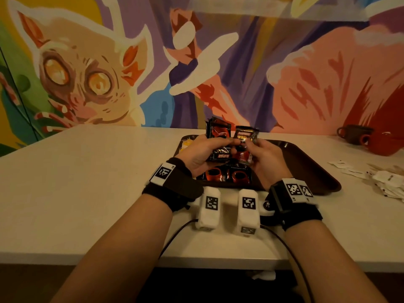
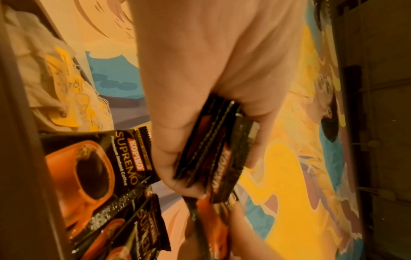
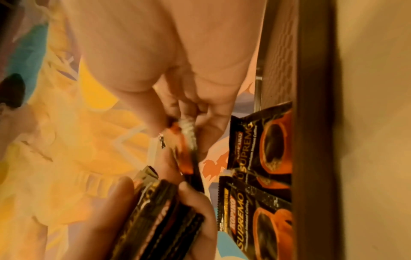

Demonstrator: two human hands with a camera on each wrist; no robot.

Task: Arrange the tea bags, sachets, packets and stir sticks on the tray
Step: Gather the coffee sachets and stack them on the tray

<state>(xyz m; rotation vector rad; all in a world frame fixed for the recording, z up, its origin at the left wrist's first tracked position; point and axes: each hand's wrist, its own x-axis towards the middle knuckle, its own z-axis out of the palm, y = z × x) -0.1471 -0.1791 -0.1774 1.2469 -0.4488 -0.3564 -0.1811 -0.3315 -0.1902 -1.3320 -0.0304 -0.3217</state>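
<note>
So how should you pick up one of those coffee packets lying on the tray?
Pinch a coffee packet by its near short edge, coming from above on the person's side. It lies flat on the brown tray, so only an edge can be lifted. The left hand and right hand hover over its far end with more packets.

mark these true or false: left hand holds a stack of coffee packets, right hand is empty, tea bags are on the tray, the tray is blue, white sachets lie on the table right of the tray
1. The left hand holds a stack of coffee packets: true.
2. The right hand is empty: false, it pinches a single coffee packet.
3. Tea bags are on the tray: true.
4. The tray is blue: false, it is dark brown.
5. White sachets lie on the table right of the tray: true.
</note>
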